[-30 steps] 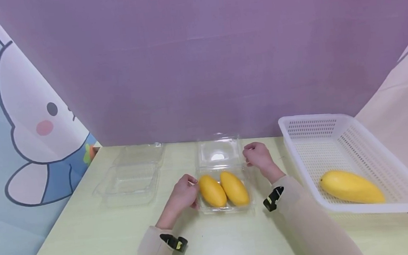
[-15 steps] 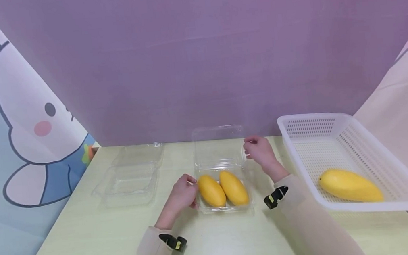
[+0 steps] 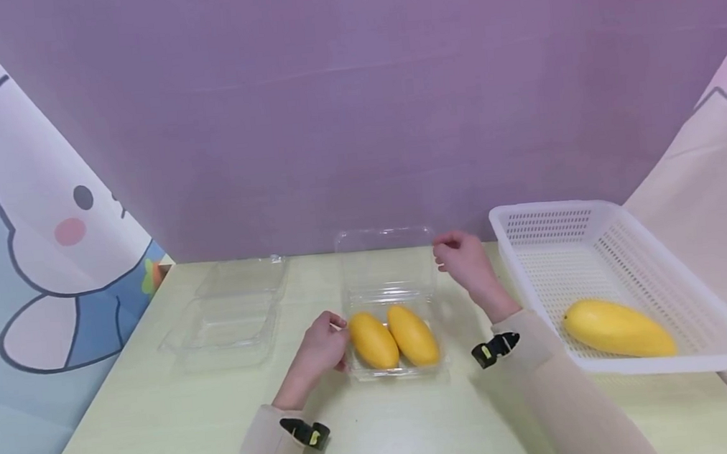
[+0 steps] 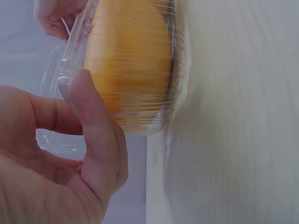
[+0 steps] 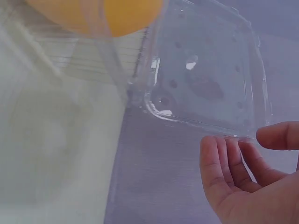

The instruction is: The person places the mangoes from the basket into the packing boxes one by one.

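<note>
Two yellow mangoes, a left one (image 3: 373,340) and a right one (image 3: 414,335), lie side by side in the base of a clear plastic clamshell box (image 3: 397,372). Its hinged lid (image 3: 386,264) stands raised at the back. My left hand (image 3: 317,345) pinches the box's left rim between thumb and fingers, as the left wrist view shows beside a mango (image 4: 131,56). At the lid's right edge, my right hand (image 3: 468,265) holds the clear plastic; the thumb and fingertips meet its corner in the right wrist view.
To the left stands another clear clamshell box (image 3: 229,322) with its lid back. A white perforated basket (image 3: 658,259) at the right contains one mango (image 3: 619,329). Behind the pale table (image 3: 128,428) hangs a purple cloth (image 3: 328,115).
The lid has risen from lying back to standing more upright, with my right hand moving up along with it. My left hand has kept its hold on the rim.
</note>
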A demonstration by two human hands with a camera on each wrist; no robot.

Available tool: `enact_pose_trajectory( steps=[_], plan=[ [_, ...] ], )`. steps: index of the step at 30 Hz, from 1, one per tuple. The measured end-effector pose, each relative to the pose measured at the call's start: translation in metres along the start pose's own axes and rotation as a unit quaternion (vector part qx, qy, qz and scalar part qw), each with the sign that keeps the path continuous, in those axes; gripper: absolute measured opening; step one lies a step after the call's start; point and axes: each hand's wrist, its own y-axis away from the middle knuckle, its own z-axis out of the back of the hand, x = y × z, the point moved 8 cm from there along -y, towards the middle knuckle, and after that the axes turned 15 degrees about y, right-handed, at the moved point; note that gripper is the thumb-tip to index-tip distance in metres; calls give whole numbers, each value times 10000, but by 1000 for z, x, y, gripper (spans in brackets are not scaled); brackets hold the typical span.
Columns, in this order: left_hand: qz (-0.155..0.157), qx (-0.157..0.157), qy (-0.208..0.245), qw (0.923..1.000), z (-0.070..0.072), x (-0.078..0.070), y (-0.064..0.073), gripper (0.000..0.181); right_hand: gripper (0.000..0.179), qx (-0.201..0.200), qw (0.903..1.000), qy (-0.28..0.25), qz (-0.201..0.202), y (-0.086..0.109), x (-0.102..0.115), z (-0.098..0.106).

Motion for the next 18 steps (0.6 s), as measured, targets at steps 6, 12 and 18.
enact_pose_trajectory(
  steps=[6,12,18],
  plan=[
    [-27,10,-2,10000,0,1,-1,26,33,-71,9998,-179,65,5,11,8],
    [-27,-8,-47,10000,-1,1,-2,26,33,8,9994,-356,1,11,16,12],
    [-40,-2,23,10000,0,-1,0,26,31,43,9988,-481,18,15,19,17]
  ],
)
